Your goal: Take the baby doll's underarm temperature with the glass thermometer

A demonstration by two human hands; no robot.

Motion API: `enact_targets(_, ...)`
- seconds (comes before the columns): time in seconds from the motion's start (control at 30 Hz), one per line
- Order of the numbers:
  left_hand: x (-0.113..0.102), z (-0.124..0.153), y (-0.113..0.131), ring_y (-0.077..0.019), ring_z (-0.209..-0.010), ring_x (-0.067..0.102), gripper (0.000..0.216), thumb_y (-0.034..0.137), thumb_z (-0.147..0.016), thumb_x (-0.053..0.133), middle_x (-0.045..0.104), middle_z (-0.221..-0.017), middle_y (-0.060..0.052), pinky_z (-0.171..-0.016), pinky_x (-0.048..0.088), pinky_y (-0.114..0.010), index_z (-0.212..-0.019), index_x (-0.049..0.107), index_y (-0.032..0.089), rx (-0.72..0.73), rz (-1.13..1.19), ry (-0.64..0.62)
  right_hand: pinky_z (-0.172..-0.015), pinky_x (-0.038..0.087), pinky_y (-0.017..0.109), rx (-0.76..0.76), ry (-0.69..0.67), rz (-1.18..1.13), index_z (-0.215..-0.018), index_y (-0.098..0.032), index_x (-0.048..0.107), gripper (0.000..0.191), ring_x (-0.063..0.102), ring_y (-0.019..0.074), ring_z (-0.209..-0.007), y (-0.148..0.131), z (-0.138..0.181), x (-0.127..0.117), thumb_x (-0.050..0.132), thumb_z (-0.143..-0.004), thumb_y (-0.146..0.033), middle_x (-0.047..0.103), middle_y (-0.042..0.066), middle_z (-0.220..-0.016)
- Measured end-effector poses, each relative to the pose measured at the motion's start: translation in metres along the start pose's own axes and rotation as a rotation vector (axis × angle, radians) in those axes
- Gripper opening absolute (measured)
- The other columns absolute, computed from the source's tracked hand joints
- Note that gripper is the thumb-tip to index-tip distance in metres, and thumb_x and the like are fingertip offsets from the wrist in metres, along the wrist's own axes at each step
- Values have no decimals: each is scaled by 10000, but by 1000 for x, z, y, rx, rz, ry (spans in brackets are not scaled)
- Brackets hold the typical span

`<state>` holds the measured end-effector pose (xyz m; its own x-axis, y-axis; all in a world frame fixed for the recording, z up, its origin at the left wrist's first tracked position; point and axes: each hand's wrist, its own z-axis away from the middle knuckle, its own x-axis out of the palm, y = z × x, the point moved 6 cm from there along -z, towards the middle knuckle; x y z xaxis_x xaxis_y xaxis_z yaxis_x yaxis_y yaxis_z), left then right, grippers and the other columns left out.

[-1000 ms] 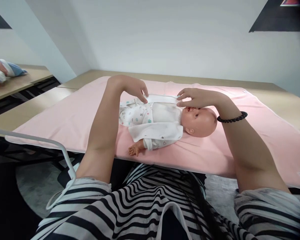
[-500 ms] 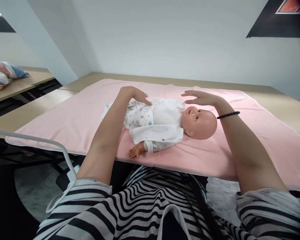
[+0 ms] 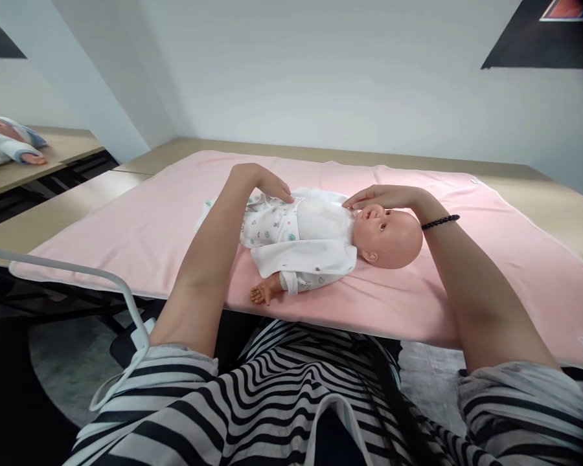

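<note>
A baby doll [image 3: 393,241] lies on its back on a pink blanket [image 3: 126,233], head to the right. It wears a white printed garment [image 3: 311,249]. My left hand [image 3: 268,184] lies palm down on the garment over the doll's belly, fingers stretched out. My right hand [image 3: 383,196] hovers over the doll's face, fingers extended, their tips touching the garment's collar by the chin. A black bead bracelet [image 3: 440,222] is on my right wrist. Neither hand grips anything.
The blanket covers a wooden table [image 3: 68,207] against a white wall. A white metal rail [image 3: 78,275] curves past my left side. On another table at far left lies a second wrapped doll [image 3: 4,145].
Both hands let go of the garment's far flap, which now lies flat across the doll's chest. My right hand lifted, then came back down to the collar.
</note>
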<state>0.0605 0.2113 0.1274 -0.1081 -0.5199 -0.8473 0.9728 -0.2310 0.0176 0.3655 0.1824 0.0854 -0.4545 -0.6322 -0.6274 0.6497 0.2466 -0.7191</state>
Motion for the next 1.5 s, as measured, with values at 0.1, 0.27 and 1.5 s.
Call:
enact_targets(0.1,0,0,0,-435,-1540,442,861,851,-823,610,533,-1660,-18,-1206,423,-624,-1599,525,487,-5,2,-1,-1110,588,452,4,-40,10,-1393,-367,775,481,571,364,-1422,0,2,2,788,-938,-523,619,-9,-1514)
enact_targets(0.27,0,4,3,-433,-1538,446,853,832,-817,623,545,-1650,-11,-1219,410,-616,-1593,531,492,-42,2,9,-1126,573,434,9,-66,32,-1391,-356,778,477,581,355,-1414,-4,2,4,757,-944,-519,625,-18,-1504)
enact_targets(1.5,-28,14,15,-331,-1413,597,745,657,-831,672,641,-1555,-36,-1167,475,-437,-1503,668,334,410,68,393,-941,598,465,-249,621,-62,-882,-199,795,370,719,288,-957,-15,16,-41,920,-713,-503,766,98,-971)
